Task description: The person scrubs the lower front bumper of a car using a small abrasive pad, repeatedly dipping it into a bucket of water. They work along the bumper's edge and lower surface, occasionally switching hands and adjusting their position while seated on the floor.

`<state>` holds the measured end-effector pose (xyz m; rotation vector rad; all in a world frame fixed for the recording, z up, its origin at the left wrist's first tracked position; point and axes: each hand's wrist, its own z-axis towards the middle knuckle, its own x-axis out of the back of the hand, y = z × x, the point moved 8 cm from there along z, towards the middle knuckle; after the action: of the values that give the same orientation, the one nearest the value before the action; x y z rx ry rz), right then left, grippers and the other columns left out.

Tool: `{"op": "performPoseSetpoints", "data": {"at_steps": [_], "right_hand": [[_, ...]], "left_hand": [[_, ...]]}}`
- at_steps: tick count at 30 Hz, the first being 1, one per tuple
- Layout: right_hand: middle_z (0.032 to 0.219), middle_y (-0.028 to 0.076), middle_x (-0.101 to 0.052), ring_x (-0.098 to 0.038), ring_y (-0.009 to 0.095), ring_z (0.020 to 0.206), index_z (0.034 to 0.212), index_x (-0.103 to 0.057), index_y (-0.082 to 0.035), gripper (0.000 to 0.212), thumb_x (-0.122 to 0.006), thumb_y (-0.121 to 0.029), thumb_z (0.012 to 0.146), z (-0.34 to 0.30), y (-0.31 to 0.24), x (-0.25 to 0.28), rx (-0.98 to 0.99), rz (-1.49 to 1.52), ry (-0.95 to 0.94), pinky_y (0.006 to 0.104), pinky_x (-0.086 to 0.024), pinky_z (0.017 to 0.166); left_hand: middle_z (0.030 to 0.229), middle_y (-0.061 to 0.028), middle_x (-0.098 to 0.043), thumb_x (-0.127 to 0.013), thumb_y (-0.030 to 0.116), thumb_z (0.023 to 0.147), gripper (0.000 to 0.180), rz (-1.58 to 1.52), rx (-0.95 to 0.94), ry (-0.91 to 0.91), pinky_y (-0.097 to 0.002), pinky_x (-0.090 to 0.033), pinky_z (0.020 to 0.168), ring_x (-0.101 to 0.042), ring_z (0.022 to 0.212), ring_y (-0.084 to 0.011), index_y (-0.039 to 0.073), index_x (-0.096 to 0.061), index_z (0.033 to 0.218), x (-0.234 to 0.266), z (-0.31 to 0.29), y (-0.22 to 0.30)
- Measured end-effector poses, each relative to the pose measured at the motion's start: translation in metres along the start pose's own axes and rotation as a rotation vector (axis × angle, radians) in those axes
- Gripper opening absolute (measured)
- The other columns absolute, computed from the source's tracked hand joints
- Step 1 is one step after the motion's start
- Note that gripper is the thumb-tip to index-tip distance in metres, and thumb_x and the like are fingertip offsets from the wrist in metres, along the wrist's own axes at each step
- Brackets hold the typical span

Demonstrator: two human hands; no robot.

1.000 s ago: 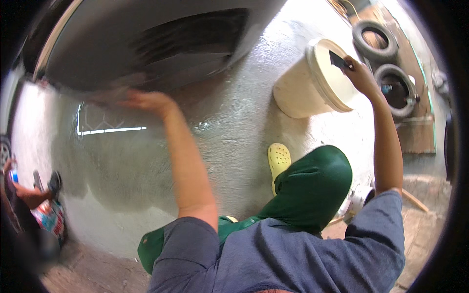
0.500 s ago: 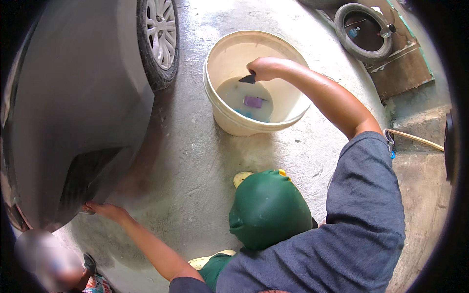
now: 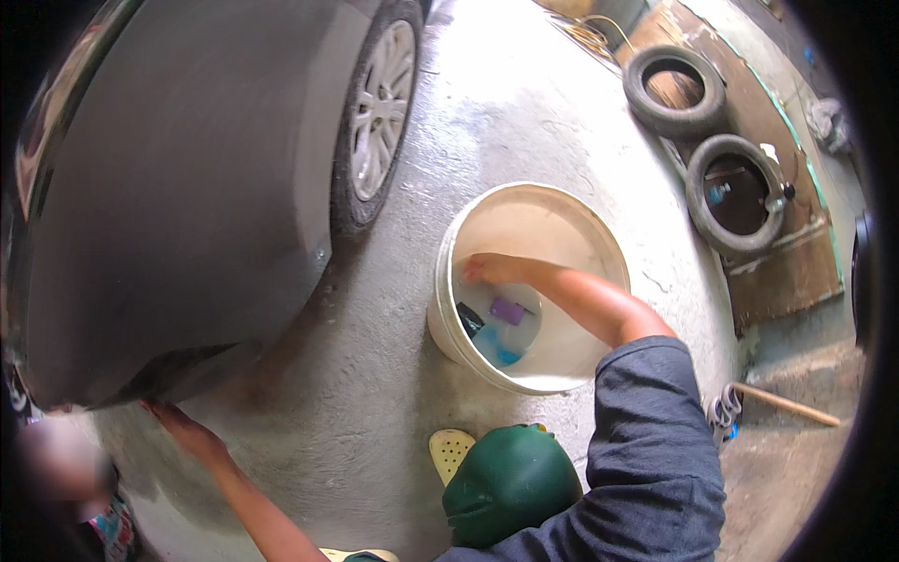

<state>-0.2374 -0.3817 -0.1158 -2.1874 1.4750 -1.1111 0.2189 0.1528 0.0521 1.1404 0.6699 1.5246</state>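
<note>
A large cream bucket (image 3: 448, 290) stands on the floor with cloudy water in its bottom. My right hand (image 3: 492, 269) is inside it, fingers loosely apart and holding nothing that I can see. Below that hand, a black piece (image 3: 470, 319), perhaps a cloth or sponge, lies in the water. Near it are a purple block-shaped piece (image 3: 508, 311) and a blue item (image 3: 507, 355). At the lower edge of a dark grey car's bumper (image 3: 215, 309), my left hand (image 3: 187, 433) reaches out, its stretched fingertips at the edge and partly hidden.
The car's wheel (image 3: 379, 117) stands left of the bucket. Two loose tires (image 3: 735, 239) rest on a brown board (image 3: 796, 272) at the right. A hose (image 3: 585, 37) lies coiled at the back. Another person (image 3: 70, 468) shows at the lower left.
My right hand has gone lower into the bucket and let go of the black piece, which now lies in the water. The view has shifted, so the bucket appears lower and farther right.
</note>
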Motion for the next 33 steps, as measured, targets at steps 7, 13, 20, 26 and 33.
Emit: {"op": "performPoseSetpoints", "data": {"at_steps": [7,13,20,26,33], "right_hand": [[0.128,0.022,-0.065,-0.059,0.046,0.122,0.134,-0.063,-0.001,0.054,-0.072,-0.019,0.084,0.016,0.034,-0.065,-0.091,-0.693,0.508,0.0523,-0.048,0.106],[0.122,0.023,-0.070,-0.064,0.044,0.119,0.132,-0.066,-0.008,0.050,-0.072,-0.015,0.083,0.035,0.076,-0.027,-0.182,-0.591,0.429,0.0517,-0.051,0.102],[0.117,0.020,-0.074,-0.071,0.035,0.110,0.132,-0.065,-0.006,0.052,-0.072,-0.005,0.081,-0.027,-0.006,0.036,-0.065,-0.406,0.180,0.0453,-0.055,0.092],[0.123,0.015,-0.073,-0.073,0.027,0.099,0.135,-0.065,-0.007,0.046,-0.074,-0.008,0.090,-0.111,-0.071,0.077,-0.040,-0.106,0.355,0.0432,-0.060,0.080],[0.122,0.008,-0.072,-0.070,0.016,0.105,0.138,-0.063,-0.008,0.048,-0.070,-0.004,0.091,-0.160,-0.116,0.066,0.007,0.278,0.387,0.0321,-0.059,0.086]], "left_hand": [[0.176,-0.0156,-0.008,-0.029,0.043,0.115,0.068,0.015,-0.027,-0.065,-0.0416,-0.016,0.132,-0.015,0.162,-0.0274,0.002,-0.012,0.168,0.019,0.005,0.000],[0.176,-0.0162,-0.007,-0.033,0.047,0.114,0.073,-0.109,-0.024,-0.103,-0.0452,-0.017,0.132,-0.016,0.161,-0.0282,0.002,-0.013,0.167,0.010,0.011,-0.014],[0.174,-0.0192,-0.015,-0.039,0.047,0.113,0.074,-0.165,0.101,-0.055,-0.0463,-0.024,0.130,-0.026,0.157,-0.0306,-0.001,-0.019,0.166,0.015,0.010,0.006],[0.173,-0.0208,-0.016,-0.042,0.045,0.112,0.074,-0.058,0.026,-0.111,-0.0465,-0.026,0.128,-0.027,0.156,-0.0319,-0.001,-0.018,0.166,0.005,0.012,0.025],[0.172,-0.0217,-0.019,-0.043,0.037,0.111,0.070,-0.152,0.012,-0.087,-0.0479,-0.027,0.128,-0.028,0.156,-0.0320,-0.002,-0.021,0.165,-0.003,-0.002,0.056]]}}
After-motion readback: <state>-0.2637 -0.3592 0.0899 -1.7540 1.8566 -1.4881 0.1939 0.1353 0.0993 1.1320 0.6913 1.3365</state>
